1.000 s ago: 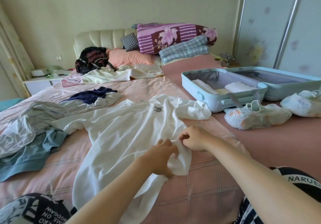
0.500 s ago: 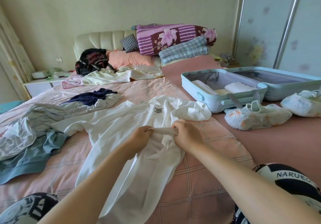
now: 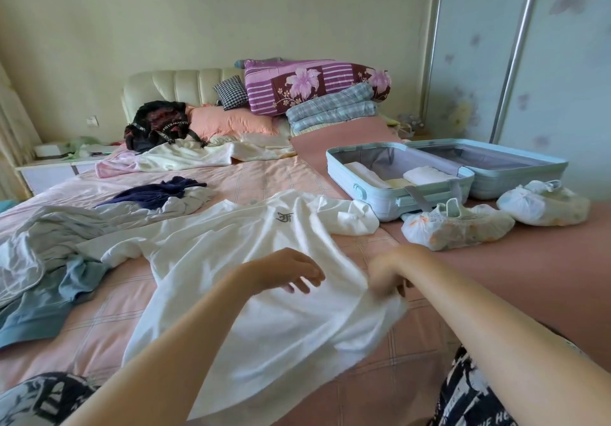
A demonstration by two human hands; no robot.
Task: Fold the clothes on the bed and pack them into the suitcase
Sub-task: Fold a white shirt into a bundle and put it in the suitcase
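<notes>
A white T-shirt [image 3: 231, 253] with a small dark chest logo lies spread on the pink checked bed [image 3: 99, 310]. My right hand [image 3: 386, 273] grips the shirt's lower right edge and holds it lifted off the bed. My left hand [image 3: 287, 270] hovers over the shirt's middle with fingers loosely spread, holding nothing. A light blue suitcase [image 3: 380, 199] lies open at the right, with folded white clothes [image 3: 426, 174] inside. To the left lie a grey-white garment [image 3: 66, 227], a blue one [image 3: 49, 300] and a navy one [image 3: 155, 190].
Two pairs of shoes in plastic bags [image 3: 456, 227] [image 3: 542, 204] sit in front of the suitcase. Pillows, folded quilts [image 3: 314, 91] and a black backpack [image 3: 158, 124] crowd the headboard. A wardrobe [image 3: 529, 61] stands at right, a nightstand [image 3: 56, 164] at left.
My hands were together pinching the shirt's hem; now they have parted. The right hand pulled the edge out to the right, and the left hand let go.
</notes>
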